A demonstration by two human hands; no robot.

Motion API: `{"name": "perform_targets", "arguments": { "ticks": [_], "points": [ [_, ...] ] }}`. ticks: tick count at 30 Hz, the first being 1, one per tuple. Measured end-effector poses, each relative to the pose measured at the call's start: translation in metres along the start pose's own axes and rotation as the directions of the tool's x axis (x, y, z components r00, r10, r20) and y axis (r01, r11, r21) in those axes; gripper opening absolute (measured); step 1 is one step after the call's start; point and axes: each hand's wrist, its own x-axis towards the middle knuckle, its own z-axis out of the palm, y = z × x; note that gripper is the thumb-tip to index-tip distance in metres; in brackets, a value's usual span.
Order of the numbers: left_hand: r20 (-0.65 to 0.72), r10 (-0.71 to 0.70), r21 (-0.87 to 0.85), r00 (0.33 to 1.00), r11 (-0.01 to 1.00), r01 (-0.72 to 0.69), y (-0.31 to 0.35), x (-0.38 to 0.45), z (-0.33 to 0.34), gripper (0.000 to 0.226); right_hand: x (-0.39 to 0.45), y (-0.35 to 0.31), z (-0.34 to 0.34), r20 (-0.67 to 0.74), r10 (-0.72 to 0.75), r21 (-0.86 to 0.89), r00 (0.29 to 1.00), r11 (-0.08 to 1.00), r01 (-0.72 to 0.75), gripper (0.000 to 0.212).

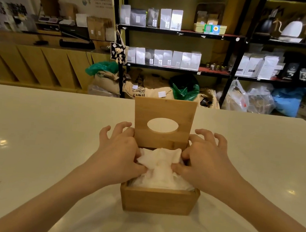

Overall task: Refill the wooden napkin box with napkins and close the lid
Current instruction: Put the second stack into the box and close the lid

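A wooden napkin box [157, 201] stands on the white table in front of me. Its hinged lid [165, 113], with an oval hole, stands upright at the far side. White napkins [161, 168] fill the box and bulge above its rim. My left hand [120, 150] pinches the napkins' top from the left between thumb and forefinger, the other fingers spread. From the right, my right hand [205, 156] pinches the same bunch in the same way. The box's inside below the napkins is hidden.
The white table [36, 143] stretches wide on both sides of the box. Beyond its far edge stand black shelves [234, 54] with bags and kettles, sacks on the floor, and a wooden counter [33, 64] at the left.
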Motion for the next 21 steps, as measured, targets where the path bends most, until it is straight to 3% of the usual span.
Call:
{"name": "perform_targets", "arguments": {
  "ticks": [6,10,12,16,19,21],
  "points": [
    [-0.050,-0.013,0.204,0.999,0.979,0.023,0.011,-0.010,0.002,0.034,-0.009,-0.003,-0.003,0.044,0.037,-0.117,0.998,0.993,-0.032,0.031],
    [-0.169,-0.029,0.278,0.985,0.958,0.076,0.012,-0.016,0.000,0.035,-0.016,-0.006,-0.002,-0.062,0.040,-0.211,0.997,0.976,-0.052,0.039],
    [-0.267,-0.031,0.215,0.963,0.972,0.091,0.009,-0.021,-0.003,0.024,-0.023,-0.002,-0.008,-0.122,0.014,-0.133,0.992,0.991,-0.031,0.039],
    [-0.441,0.044,0.003,0.896,0.999,-0.048,-0.001,-0.029,-0.007,0.005,-0.033,0.008,-0.024,-0.199,-0.037,0.318,0.979,0.943,0.100,0.011],
    [-0.491,0.077,-0.106,0.868,0.983,-0.147,0.001,-0.034,-0.002,0.007,-0.033,0.013,-0.018,-0.246,-0.073,0.329,0.966,0.932,0.155,0.009],
    [-0.406,0.012,-0.148,0.914,0.986,-0.079,0.004,-0.036,0.001,0.015,-0.032,0.011,-0.012,-0.210,-0.089,0.308,0.974,0.939,0.152,0.018]
  ]
}}
